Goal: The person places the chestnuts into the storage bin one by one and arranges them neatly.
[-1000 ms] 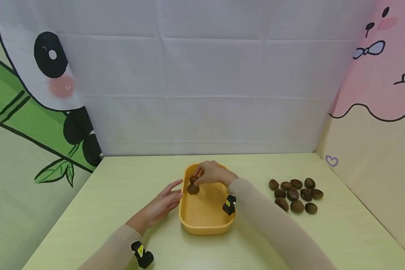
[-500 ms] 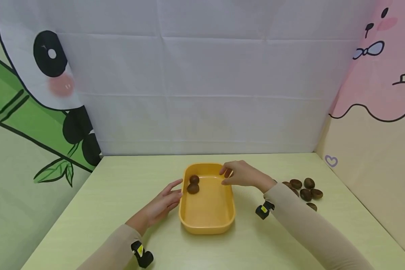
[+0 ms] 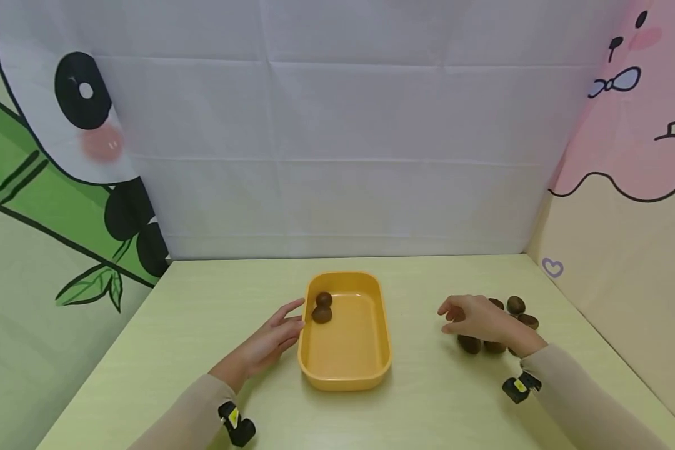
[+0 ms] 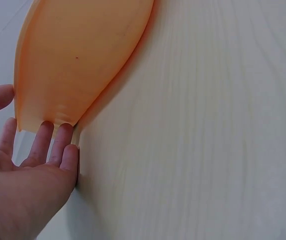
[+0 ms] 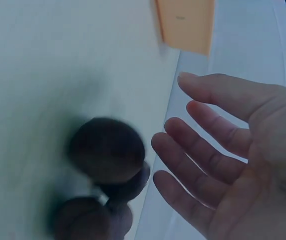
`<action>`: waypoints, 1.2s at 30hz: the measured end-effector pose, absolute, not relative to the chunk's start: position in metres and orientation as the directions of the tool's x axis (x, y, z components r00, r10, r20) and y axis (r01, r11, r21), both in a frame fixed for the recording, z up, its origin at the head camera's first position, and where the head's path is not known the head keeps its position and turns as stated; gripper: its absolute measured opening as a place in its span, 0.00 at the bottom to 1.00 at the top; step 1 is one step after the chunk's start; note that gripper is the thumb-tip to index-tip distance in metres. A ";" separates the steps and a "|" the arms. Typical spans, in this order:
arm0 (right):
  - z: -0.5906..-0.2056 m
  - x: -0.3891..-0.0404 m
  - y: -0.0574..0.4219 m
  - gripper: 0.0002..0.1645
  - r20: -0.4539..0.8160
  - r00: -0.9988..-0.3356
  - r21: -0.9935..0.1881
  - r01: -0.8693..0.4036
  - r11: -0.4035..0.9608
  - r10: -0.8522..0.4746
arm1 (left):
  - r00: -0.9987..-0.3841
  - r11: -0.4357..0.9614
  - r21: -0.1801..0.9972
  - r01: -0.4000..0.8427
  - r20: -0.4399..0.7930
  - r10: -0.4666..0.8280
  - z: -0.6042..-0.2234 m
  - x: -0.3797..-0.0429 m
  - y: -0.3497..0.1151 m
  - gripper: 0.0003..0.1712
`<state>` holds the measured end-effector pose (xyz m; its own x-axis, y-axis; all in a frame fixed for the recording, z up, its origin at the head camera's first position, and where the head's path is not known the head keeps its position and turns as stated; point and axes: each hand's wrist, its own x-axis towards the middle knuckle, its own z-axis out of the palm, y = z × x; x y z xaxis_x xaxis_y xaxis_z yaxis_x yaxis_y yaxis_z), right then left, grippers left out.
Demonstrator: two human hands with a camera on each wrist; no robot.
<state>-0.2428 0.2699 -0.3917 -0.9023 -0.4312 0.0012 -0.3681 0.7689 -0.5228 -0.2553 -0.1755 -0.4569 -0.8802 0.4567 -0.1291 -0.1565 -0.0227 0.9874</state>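
Note:
A yellow rectangular tray (image 3: 345,356) stands mid-table with two brown chestnuts (image 3: 322,314) against its left inner side. My left hand (image 3: 271,340) touches the tray's left wall with extended fingertips; the left wrist view shows those fingers (image 4: 42,142) against the orange-looking side. Over on the right, my right hand (image 3: 475,317) hovers above the left part of a group of loose chestnuts (image 3: 515,305) and covers some of them. Nothing is between its loosely bent fingers. In the right wrist view a blurred chestnut (image 5: 108,150) lies beside the fingertips, apart from them.
The pale wooden table (image 3: 416,369) reaches back to a white cloth wall (image 3: 349,156). Printed panels with a panda and a pink animal (image 3: 624,137) border the left and right sides. Each wrist carries a small black camera (image 3: 520,386).
My right hand has withdrawn from the tray, leaving the chestnuts inside, and moved right to the loose group. The left hand and tray have stayed in place.

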 end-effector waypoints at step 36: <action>-0.385 -0.239 0.283 0.22 0.054 -0.874 -0.442 -0.455 0.773 -0.483 | -0.884 -0.017 0.987 -0.162 -0.137 0.447 -0.456 -0.255 -0.175 0.39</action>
<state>-0.2390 0.2832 -0.3854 -0.8737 -0.4834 0.0544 -0.4552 0.7730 -0.4420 -0.2547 -0.1748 -0.4558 -0.8840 0.4467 -0.1374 -0.1621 -0.0173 0.9866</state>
